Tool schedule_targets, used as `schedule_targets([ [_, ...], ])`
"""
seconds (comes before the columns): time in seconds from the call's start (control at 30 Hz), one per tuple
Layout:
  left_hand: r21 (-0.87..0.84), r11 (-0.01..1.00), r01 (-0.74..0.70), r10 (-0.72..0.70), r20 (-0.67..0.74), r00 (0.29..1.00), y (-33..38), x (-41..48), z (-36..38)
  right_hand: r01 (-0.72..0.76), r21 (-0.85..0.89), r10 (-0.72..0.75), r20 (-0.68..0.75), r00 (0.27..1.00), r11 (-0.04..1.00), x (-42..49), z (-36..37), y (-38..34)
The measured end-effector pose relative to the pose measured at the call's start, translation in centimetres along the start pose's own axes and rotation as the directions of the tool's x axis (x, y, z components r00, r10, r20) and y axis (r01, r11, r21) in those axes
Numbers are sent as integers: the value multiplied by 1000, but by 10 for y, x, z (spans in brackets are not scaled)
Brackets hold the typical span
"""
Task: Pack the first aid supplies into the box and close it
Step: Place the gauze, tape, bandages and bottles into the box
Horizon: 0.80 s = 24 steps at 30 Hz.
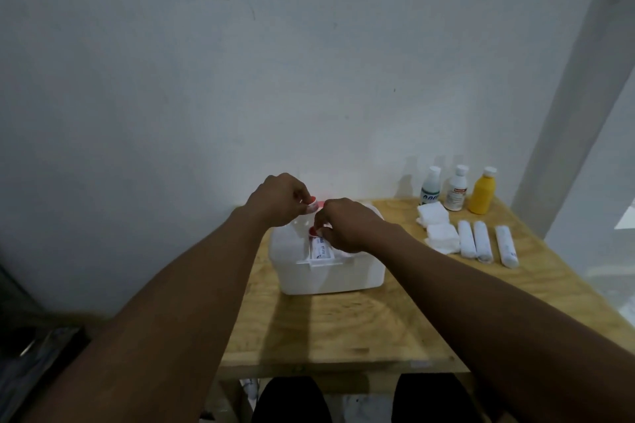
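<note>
Packing step, it seems: left hand (280,199) pinches a small red-and-white item (312,206), right hand (352,227) pinches a red cap (312,232) over the white box (330,280). Next, probably the gauze pads (442,238).

Box (330,271) on table (343,330); bottles (455,187), pads (436,227), probably bandage rolls (481,245) right.

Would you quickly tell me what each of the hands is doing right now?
Left hand: pinches a small red-and-white item.
Right hand: pinches a red-tipped tube.
</note>
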<state>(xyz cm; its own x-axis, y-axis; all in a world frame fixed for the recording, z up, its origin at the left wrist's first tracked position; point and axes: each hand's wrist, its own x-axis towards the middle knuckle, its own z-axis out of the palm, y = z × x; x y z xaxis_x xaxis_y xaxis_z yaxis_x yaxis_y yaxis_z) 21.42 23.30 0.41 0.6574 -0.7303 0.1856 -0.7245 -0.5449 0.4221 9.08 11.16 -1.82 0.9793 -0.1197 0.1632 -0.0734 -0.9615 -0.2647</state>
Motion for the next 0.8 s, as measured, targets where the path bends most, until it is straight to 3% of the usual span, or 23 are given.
schedule_targets([
  [0.3,128,992,2,-11,67,998,11,-2,19,-120,113,128,-68,989,986,-16,-10,26],
  [0.57,257,966,17,-38,77,996,9,1,22,-142,155,157,-87,984,978,-28,-19,41],
  [0.8,243,970,15,-41,102,994,12,2,25,-150,178,170,-107,980,973,-28,-19,43],
])
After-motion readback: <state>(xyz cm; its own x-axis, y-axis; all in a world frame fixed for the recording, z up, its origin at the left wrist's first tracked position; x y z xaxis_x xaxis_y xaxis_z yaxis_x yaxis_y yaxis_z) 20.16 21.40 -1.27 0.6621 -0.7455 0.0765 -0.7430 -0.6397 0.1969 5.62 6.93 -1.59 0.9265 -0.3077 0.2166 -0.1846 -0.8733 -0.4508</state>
